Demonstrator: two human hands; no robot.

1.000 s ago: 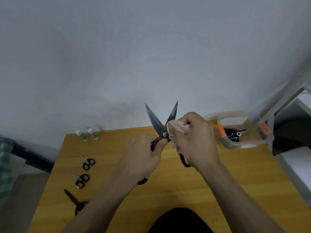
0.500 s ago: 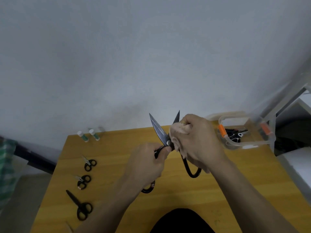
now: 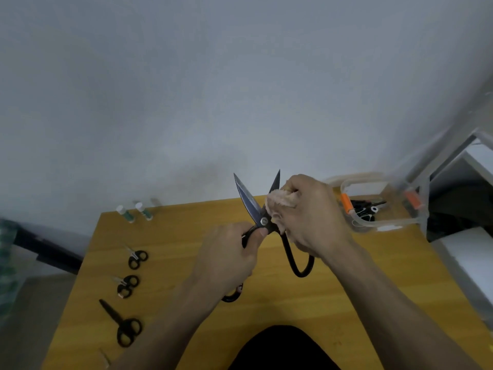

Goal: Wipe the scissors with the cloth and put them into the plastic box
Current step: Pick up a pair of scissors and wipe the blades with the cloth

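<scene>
Vs 0.5 s ago: I see little change; the cloth [image 3: 280,200] sits a bit higher on the right blade, and the blades gape slightly wider. The left hand [image 3: 229,259] grips one handle loop of the big black scissors [image 3: 260,214], thumb by the pivot. The right hand [image 3: 310,213] is curled round the cloth, pinching it on the right blade. The scissors are held up over the wooden table [image 3: 373,276], well left of the plastic box [image 3: 384,222]. Long axis runs near-to-far, tips pointing away toward the wall [image 3: 240,89], free loop hanging toward me. The box sits at the table's far right corner w/ black scissors inside. Three smaller scissors [image 3: 125,327] lie along the left edge, far from the box; bare wood btwn.
</scene>
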